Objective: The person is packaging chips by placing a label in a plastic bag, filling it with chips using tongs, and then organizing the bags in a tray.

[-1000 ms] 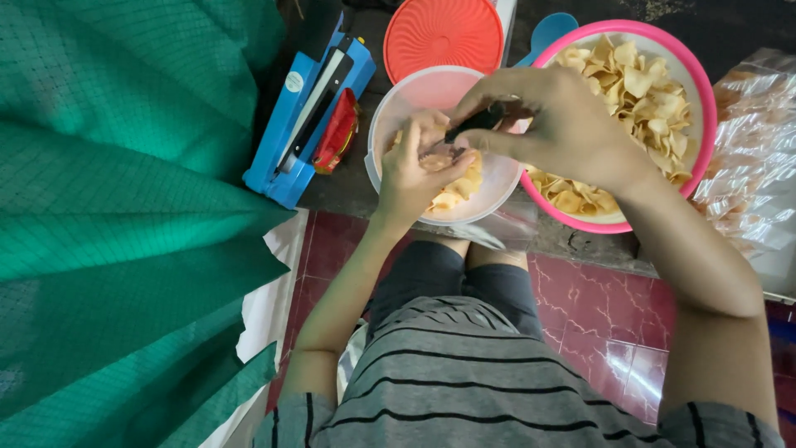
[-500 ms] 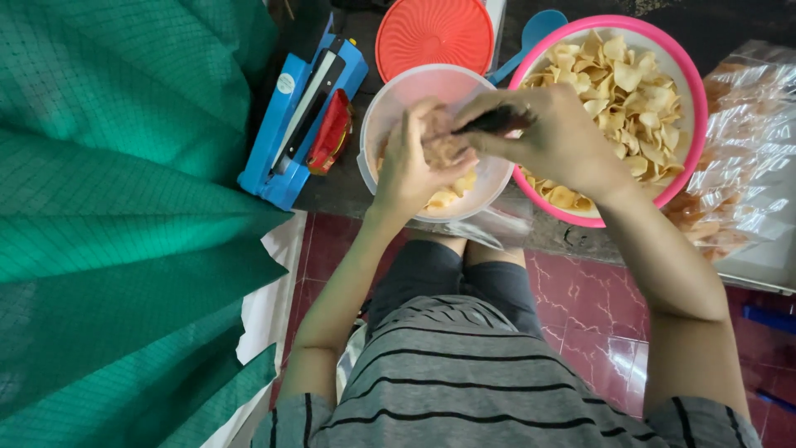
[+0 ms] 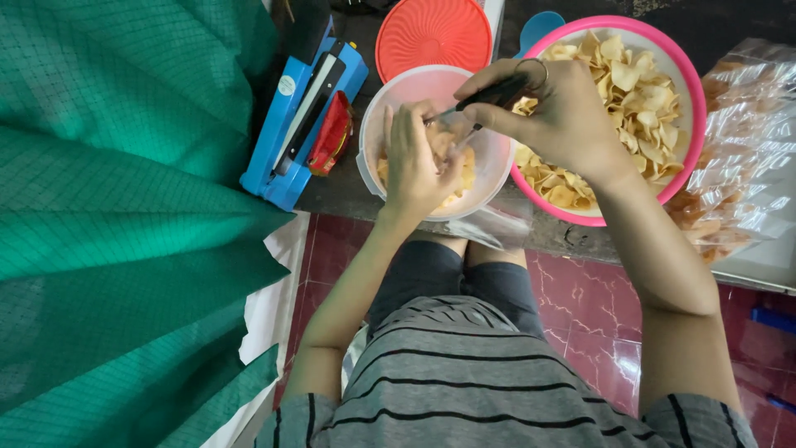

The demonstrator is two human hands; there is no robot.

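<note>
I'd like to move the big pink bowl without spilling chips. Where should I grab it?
Grip the pink bowl by its bare rim at the far right, coming from the right. The right hand covers the left rim, and chips heap inside.

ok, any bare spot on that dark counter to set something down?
Little. A dark strip of counter shows between the blue sealer and the white tub, and a sliver between the red lid and the sealer. Elsewhere it's crowded: left hand in the tub, right hand over the pink bowl, chip bags at right.
</note>
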